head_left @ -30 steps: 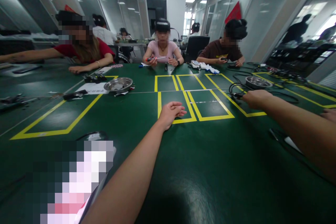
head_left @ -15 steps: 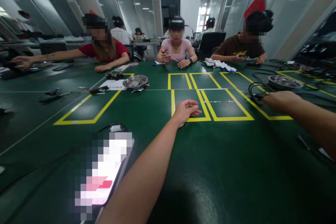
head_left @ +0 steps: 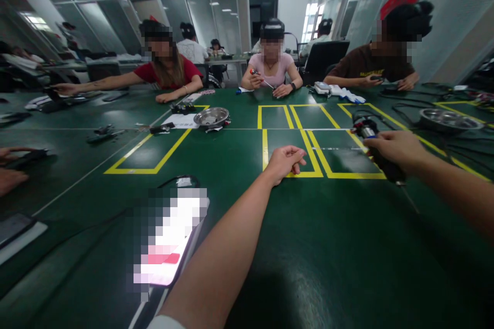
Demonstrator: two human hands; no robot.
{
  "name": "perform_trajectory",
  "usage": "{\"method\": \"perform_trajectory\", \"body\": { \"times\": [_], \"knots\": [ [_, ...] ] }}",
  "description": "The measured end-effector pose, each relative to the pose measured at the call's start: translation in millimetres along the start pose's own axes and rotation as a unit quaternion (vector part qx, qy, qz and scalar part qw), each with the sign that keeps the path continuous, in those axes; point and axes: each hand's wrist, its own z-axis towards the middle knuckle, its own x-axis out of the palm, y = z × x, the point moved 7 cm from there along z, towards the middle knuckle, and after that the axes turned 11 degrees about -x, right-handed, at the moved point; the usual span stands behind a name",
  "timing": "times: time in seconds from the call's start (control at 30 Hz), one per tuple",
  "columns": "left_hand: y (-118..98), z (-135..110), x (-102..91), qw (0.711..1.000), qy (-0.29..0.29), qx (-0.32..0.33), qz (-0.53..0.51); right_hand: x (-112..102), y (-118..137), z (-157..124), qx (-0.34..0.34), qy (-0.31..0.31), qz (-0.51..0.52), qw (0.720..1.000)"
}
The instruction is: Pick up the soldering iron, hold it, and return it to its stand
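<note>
My left hand (head_left: 287, 164) rests over the green table (head_left: 328, 247), loosely bent with fingers apart and nothing in it, above a yellow taped rectangle (head_left: 265, 149). To the right, my right hand (head_left: 401, 151) is closed around a black electric screwdriver (head_left: 388, 164). The tool has a shiny metal end with a blue ring and some red near it; my fingers cover part of its body. A thin line trails from its lower end. Beside my left forearm lies a phone (head_left: 164, 236) with a lit, blurred screen.
Metal dishes stand at the centre left (head_left: 211, 117) and far right (head_left: 450, 119). Black cables (head_left: 405, 113) run at the right. White gloves (head_left: 345, 93) lie at the back. Several people sit around; another person's hand (head_left: 13, 169) is at the left edge, near a dark object.
My right hand has lifted the electric screwdriver from among the cables and brought it nearer. My left hand's fingers have curled slightly. The view has turned left, revealing another person's hands.
</note>
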Motion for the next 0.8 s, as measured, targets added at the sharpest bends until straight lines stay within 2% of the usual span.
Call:
{"method": "perform_trajectory", "body": {
  "times": [0.03, 0.1, 0.17, 0.2, 0.33, 0.47, 0.8],
  "knots": [
    [-0.2, -0.2, 0.2, 1.000, -0.003, -0.006, 0.010, 19.0, 6.7, -14.4, 0.031, 0.022, 0.123, 0.992],
    [0.8, 0.4, 1.3, 0.999, -0.010, -0.032, 0.012, 55.7, 27.0, -43.5, 0.046, 0.075, 0.322, 0.943],
    [2.5, 1.8, 5.3, 0.998, -0.005, -0.064, -0.008, 82.9, 44.1, -68.7, 0.038, 0.115, 0.440, 0.890],
    [3.2, 2.7, 8.6, 0.997, 0.002, -0.076, -0.016, 92.3, 49.4, -78.4, 0.029, 0.129, 0.466, 0.875],
    [3.7, 6.0, 20.2, 0.997, 0.017, -0.078, 0.007, 109.8, 55.1, -96.3, -0.016, 0.169, 0.490, 0.855],
    [3.6, 6.6, 21.1, 0.998, 0.000, -0.055, 0.017, 108.4, 52.2, -96.7, -0.036, 0.190, 0.510, 0.838],
    [1.0, 8.9, 13.9, 0.997, -0.027, -0.043, -0.053, 106.8, 49.9, -96.8, -0.051, 0.208, 0.523, 0.825]
  ]
}}
